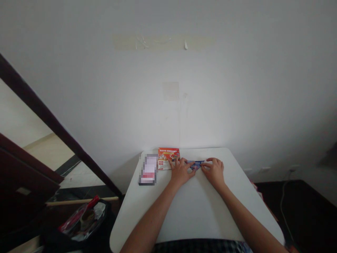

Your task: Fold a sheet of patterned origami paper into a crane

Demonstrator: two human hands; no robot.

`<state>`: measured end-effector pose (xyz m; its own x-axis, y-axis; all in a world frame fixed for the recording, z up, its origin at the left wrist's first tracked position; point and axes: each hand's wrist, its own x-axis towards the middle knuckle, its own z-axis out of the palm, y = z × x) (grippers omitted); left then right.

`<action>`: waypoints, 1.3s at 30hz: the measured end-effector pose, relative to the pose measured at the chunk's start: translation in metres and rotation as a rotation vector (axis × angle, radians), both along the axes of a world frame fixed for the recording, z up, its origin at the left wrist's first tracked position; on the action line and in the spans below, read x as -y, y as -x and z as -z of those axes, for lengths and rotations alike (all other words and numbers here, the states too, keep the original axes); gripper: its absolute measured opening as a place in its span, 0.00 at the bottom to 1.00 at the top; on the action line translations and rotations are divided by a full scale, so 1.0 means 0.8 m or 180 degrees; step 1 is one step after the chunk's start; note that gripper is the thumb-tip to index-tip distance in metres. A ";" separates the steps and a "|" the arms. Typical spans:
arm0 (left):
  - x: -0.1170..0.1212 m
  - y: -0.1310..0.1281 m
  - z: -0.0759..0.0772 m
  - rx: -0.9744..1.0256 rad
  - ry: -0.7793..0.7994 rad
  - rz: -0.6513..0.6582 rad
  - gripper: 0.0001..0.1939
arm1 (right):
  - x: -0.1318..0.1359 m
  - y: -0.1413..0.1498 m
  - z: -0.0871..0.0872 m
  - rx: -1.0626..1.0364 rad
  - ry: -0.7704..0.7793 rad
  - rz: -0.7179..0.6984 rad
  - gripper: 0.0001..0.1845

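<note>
A small blue printed paper, folded to a shape that narrows toward me, lies on the white table. My left hand has its thumb and forefinger on the paper's left part, while its other fingers rest by the lower right of a red and white flyer. At the paper's right end, my right hand grips the edge between thumb and fingers. Parts of the paper are hidden beneath my fingertips.
To the left of the flyer lies a phone, its screen blurred out. The table's far edge meets a white wall. On the floor at left stands a bag of things. A cable hangs at right.
</note>
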<state>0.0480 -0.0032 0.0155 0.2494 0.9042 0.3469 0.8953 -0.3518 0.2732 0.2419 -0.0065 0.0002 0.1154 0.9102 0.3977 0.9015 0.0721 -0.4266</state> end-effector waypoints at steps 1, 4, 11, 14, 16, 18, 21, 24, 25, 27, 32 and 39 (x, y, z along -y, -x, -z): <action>0.000 0.000 0.001 0.0016 0.0009 -0.0006 0.21 | 0.000 0.001 -0.001 -0.0020 0.0007 0.0045 0.10; -0.002 0.000 0.003 0.0041 -0.0005 -0.0010 0.22 | 0.002 0.002 -0.003 -0.0036 0.0031 0.0179 0.10; -0.004 0.002 0.009 0.0046 -0.0138 0.0039 0.21 | 0.003 0.003 -0.007 0.0045 0.0041 0.0467 0.12; -0.004 0.002 0.008 0.0020 -0.0099 0.0035 0.22 | 0.004 0.002 -0.008 0.0060 0.0054 0.0599 0.13; -0.003 0.002 0.006 0.0000 -0.0035 0.0013 0.22 | 0.004 0.001 -0.009 0.0067 0.0060 0.0657 0.13; -0.002 0.001 0.005 -0.0028 0.0030 -0.0011 0.22 | 0.004 0.000 -0.010 0.0088 0.0056 0.0710 0.13; -0.002 0.001 0.004 -0.0038 0.0064 -0.0023 0.22 | 0.003 0.000 -0.010 0.0127 0.0020 0.0857 0.14; -0.001 0.001 0.003 -0.0007 0.0048 -0.0023 0.22 | 0.001 -0.002 -0.009 0.0168 -0.0041 0.0838 0.14; -0.001 0.001 0.003 -0.0002 0.0040 -0.0021 0.22 | 0.001 -0.003 -0.007 0.0169 -0.0065 0.0802 0.14; -0.001 0.002 0.003 0.0009 0.0031 -0.0016 0.22 | -0.001 -0.006 -0.003 0.0120 -0.0138 0.0770 0.14; -0.002 0.002 0.006 0.0068 0.0009 0.0044 0.22 | -0.012 -0.015 0.008 -0.0057 -0.0483 0.0409 0.14; -0.002 0.001 0.005 0.0081 0.0103 0.0007 0.22 | -0.015 -0.010 0.002 0.0097 -0.0232 0.0299 0.12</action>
<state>0.0470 -0.0017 0.0113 0.2429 0.9144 0.3237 0.8872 -0.3444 0.3071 0.2497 0.0058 -0.0017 0.1855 0.8645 0.4672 0.9183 0.0167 -0.3955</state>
